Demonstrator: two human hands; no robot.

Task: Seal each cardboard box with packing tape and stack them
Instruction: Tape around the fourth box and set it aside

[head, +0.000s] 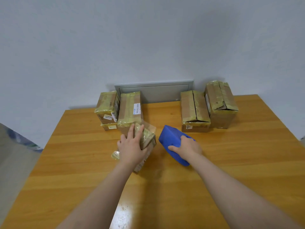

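Note:
A small cardboard box (148,141) wrapped in yellowish tape sits tilted at the table's middle, and my left hand (132,144) grips it from above. A loose strip of tape (115,154) sticks out at its left. My right hand (186,146) holds a blue tape dispenser (171,138) just right of that box, resting on the table. At the back left, a taped box (108,106) lies on a lower box (109,126), with a taller taped box (130,109) beside them. Two more taped boxes (194,111) (220,103) stand at the back right.
The wooden table (165,187) ends against a pale wall with a grey panel (154,91) behind the boxes. Bare table surface stretches in front of my arms and between the two box groups. The table's left edge drops off to a grey floor.

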